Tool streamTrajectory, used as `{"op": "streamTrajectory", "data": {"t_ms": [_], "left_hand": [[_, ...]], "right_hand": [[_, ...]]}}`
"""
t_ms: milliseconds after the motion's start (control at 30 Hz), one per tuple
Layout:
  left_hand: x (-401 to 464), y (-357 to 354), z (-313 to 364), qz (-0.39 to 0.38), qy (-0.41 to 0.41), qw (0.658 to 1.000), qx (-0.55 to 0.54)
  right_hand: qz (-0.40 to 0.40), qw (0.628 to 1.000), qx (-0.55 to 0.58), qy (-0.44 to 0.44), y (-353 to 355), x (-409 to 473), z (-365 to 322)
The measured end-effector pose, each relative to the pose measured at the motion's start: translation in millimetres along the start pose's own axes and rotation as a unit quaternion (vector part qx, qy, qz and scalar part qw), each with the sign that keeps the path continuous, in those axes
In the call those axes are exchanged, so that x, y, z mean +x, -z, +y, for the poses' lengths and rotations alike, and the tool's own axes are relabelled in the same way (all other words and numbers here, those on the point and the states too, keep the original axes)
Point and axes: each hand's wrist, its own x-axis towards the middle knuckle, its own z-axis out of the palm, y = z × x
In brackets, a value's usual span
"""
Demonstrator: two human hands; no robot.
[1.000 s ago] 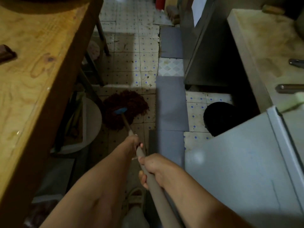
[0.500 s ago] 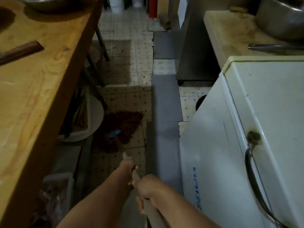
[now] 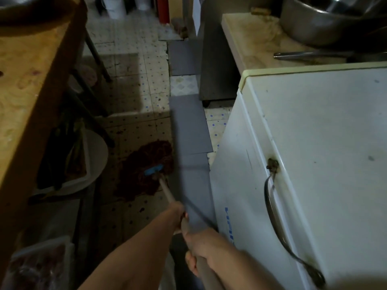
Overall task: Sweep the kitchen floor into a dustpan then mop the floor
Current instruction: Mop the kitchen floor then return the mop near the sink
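narrow aisle, mop head on floor beside grey mat

the aisle is bounded on the left by a wooden table [image 3: 27,84], with dark legs reaching the tiled floor [image 3: 134,84], and on the right by a white chest cabinet [image 3: 314,147] fitted with one curved metal handle [image 3: 278,216]. a strip of grey mats [image 3: 188,130] is laid along the aisle against the cabinet base.

under the table one white basin [image 3: 96,158] is seen, holding dark and greenish items that cannot be identified. a clear tub [image 3: 39,266] with reddish contents is noted at lower left. one large metal pot [image 3: 326,19] stands on the far counter [image 3: 251,38]; pale buckets are visible at the far end, too blurred to count.

one mop is in use. its dark red mop head [image 3: 146,166] is pressed on the tiles just left of the mat. the mop handle [image 3: 167,191] is gripped by two hands: the left hand [image 3: 178,214] is wrapped round it lower down, the right hand [image 3: 205,250] curled round it higher up.
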Motion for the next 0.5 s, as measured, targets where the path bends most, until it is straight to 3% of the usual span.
{"op": "streamTrajectory", "data": {"t_ms": [200,500], "left_hand": [[22,8,44,-0.001,0.008,1.0,0.027],[59,16,179,-0.005,-0.027,1.0,0.001]], "right_hand": [[0.005,1.0,0.018,-0.005,-5,9,-49],[0.055,0.997,0.044,-0.011,-26,33,-189]]}}
